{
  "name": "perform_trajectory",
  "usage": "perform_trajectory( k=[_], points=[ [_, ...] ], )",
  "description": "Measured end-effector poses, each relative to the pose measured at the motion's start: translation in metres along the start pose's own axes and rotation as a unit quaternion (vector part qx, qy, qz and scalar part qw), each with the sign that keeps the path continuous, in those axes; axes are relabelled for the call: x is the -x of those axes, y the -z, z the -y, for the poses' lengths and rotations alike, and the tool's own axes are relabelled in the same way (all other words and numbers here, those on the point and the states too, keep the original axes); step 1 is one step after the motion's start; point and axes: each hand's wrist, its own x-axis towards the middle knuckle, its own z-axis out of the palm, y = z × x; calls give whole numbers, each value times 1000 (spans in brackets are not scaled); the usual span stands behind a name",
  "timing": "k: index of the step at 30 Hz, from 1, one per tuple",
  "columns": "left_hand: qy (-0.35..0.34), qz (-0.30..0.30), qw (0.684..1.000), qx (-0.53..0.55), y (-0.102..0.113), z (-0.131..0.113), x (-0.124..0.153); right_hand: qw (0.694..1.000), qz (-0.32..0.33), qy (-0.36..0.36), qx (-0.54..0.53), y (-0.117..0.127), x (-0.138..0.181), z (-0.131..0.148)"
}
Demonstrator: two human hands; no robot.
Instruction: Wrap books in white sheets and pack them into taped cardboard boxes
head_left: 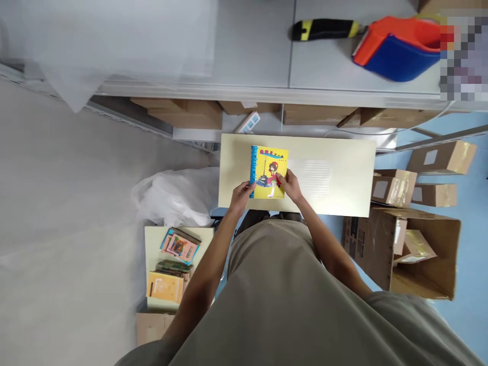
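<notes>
A yellow picture book [270, 172] with a blue spine strip and a red-hatted cartoon figure on its cover is held between my two hands. My left hand [241, 197] grips its lower left edge, thumb on the cover. On the lower right side my right hand [290, 185] is closed on it, with the thumb lying on the cover. Under the book is a pale cream board [345, 178]. Just right of my right hand, a translucent ribbed sheet or patch [314, 178] shows on that board.
Stacked books [179, 246] and an orange book [165, 287] lie on a lower left surface. White plastic [179, 195] bunches beside it. An open carton [425, 259] and smaller boxes stand right. A shelf [251, 46] ahead bears a utility knife [326, 29] and tape dispenser [398, 53].
</notes>
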Motion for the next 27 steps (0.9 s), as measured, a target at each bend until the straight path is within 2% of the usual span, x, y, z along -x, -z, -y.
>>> perform_trajectory(
  k=[4, 9, 13, 16, 19, 22, 25, 27],
  points=[
    [5, 13, 999, -31, -60, 7, -2, 1000, 11, 23, 19, 70, 14, 1],
    [0, 32, 995, -99, -133, 21, -22, 996, -14, 14, 88, 143, 21, -20],
    [18, 74, 979, -187, -176, 29, -37, 992, -38, 2, 117, 184, 18, -43],
    [33, 79, 968, -238, -198, 34, -48, 991, -43, -20, 123, 201, 11, -58],
    [39, 69, 958, -276, -211, 42, -57, 987, -49, -46, 145, 206, 1, -71],
    [39, 50, 948, -312, -211, 48, -60, 979, -60, -76, 180, 206, -6, -81],
    [32, 12, 940, -338, -193, 49, -58, 970, -67, -86, 218, 205, -8, -87],
    [28, -39, 935, -350, -172, 49, -56, 964, -65, -77, 245, 205, -7, -87]
  ],
)
